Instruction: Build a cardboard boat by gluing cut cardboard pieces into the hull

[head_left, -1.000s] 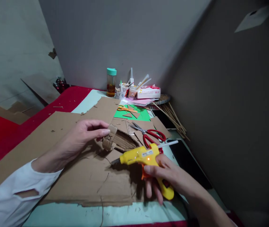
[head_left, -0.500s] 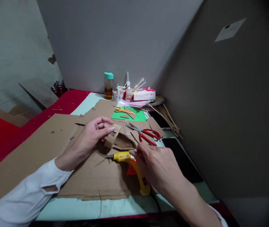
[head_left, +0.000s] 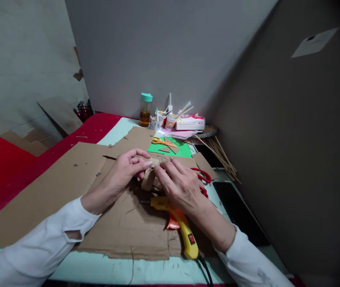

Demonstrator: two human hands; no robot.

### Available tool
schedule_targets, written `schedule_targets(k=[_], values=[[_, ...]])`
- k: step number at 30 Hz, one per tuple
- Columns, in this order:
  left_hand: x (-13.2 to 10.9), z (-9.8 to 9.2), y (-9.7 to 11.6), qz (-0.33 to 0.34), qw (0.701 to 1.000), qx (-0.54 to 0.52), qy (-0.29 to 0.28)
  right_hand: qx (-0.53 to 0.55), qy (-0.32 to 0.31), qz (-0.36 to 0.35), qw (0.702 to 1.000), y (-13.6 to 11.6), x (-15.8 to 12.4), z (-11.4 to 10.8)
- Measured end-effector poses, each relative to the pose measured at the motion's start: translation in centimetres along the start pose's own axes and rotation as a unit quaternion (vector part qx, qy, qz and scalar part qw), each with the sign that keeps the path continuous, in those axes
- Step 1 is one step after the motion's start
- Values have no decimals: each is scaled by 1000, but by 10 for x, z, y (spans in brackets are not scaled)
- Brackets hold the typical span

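Observation:
My left hand point(head_left: 131, 167) pinches a small folded cardboard piece point(head_left: 148, 180) between thumb and fingers. My right hand point(head_left: 181, 184) meets it from the other side, its bent fingers closed at the piece's upper edge; their tips are partly hidden. Below the right hand, a yellow glue gun point(head_left: 184, 229) with an orange trigger lies on the cardboard sheet point(head_left: 122, 231), nozzle to the left. Red-handled scissors point(head_left: 205, 175) lie just past the right hand, which covers most of them.
Orange scissors point(head_left: 161, 141) and cardboard triangles rest on green paper point(head_left: 184, 149). Behind stand a bottle point(head_left: 145, 111), paper cups point(head_left: 170, 122) and a tissue pack point(head_left: 190, 122). Two dark devices, one a black slab point(head_left: 238, 211), and thin sticks point(head_left: 225, 159) lie along the right wall.
My right hand has moved from beside the glue gun up and left to the cardboard piece. The left hand keeps its hold. The view has shifted slightly, so everything sits further right.

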State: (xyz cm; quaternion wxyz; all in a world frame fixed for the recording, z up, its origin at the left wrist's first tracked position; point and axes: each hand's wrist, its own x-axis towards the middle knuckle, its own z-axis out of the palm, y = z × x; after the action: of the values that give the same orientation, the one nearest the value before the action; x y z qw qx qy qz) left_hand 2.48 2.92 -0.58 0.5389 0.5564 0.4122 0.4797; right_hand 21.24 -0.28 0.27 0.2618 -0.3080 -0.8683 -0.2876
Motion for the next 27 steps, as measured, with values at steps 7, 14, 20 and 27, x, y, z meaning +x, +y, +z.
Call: schedule_targets(k=[7,14,20,27], values=[[3,-14,7,66,982,165,68,36,27,32,998,8,-3,8],[9,-28,-7,71,932,349,-60,94,45,110,988,10,-10,18],[8,-30,-13,48,914,389,-107,195,66,170,964,9,-13,14],[-5,-28,8,41,922,382,-52,303,62,236,921,5,-11,-6]])
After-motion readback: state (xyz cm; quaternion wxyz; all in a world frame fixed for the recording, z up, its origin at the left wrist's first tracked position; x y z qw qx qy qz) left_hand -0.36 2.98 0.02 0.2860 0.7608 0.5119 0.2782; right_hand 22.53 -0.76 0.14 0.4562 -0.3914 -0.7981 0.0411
